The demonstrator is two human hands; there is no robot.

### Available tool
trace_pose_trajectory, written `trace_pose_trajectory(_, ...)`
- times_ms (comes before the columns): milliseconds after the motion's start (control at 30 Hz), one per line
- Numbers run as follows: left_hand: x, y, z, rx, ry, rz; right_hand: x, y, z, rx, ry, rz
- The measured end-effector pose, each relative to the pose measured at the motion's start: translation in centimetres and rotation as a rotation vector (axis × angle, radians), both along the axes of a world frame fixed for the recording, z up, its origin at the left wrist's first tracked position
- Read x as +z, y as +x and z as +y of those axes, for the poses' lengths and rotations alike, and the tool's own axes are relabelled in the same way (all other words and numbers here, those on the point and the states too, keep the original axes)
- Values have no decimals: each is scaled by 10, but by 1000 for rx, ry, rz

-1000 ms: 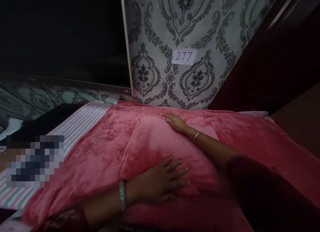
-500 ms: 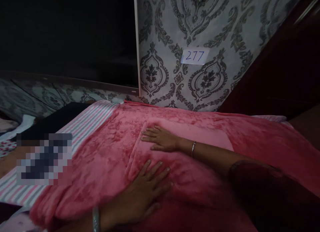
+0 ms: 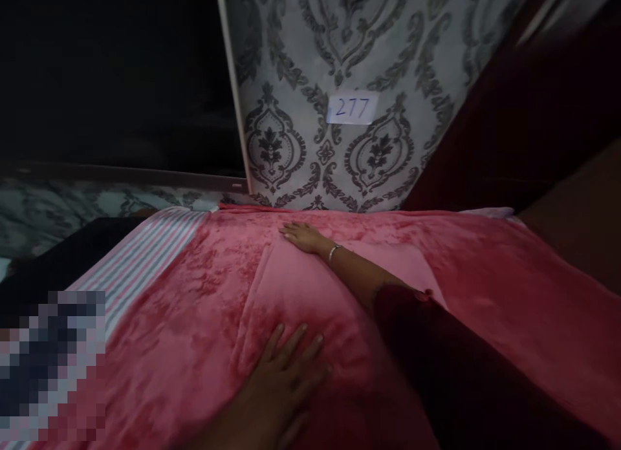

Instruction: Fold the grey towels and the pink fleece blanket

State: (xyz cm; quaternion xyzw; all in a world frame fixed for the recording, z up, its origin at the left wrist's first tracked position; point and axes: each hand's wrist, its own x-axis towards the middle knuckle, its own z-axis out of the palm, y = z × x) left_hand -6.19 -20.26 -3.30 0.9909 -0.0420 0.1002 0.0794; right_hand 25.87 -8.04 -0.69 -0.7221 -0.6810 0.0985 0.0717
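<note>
A folded pink garment or cloth [image 3: 291,288], its exact kind unclear, lies flat on a red-pink plush blanket [image 3: 194,308]. My left hand [image 3: 286,379] rests palm down with spread fingers on the near part of the folded cloth. At its far left corner, my right hand [image 3: 301,235] lies flat, palm down, fingers stretched out to the left. A bracelet [image 3: 334,252] circles the right wrist. The right forearm and its dark red sleeve cross over the cloth and hide part of its right side.
A striped cloth [image 3: 145,249] runs along the blanket's left side, with a blurred-out patch [image 3: 53,366] over it. Behind stand a large dark screen [image 3: 116,81] and a patterned wall [image 3: 291,114] bearing a paper marked 277 [image 3: 352,107]. A dark red panel [image 3: 509,127] slants at right.
My right hand has slid away from me to the cloth's far edge. My left hand stays flat near the front. The view has shifted slightly.
</note>
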Motion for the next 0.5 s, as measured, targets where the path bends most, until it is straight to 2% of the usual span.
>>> trace_pose_trajectory(100,-2,3,1,12,95,-89,16,-8,-8,-80,120,-65)
trace_pose_trajectory(200,-2,7,2,11,193,-189,29,-20,-38,-80,264,-106)
trace_pose_trajectory(267,-2,11,2,3,224,-237,33,-27,-74,-33,288,-92)
trace_pose_trajectory(367,-4,11,5,-10,215,-270,37,-26,-144,38,219,-23)
trace_pose_trajectory(433,-3,9,7,-16,202,-275,39,-12,-193,43,192,2)
trace_pose_trajectory(500,4,10,6,-25,193,-290,42,8,-235,-15,211,8)
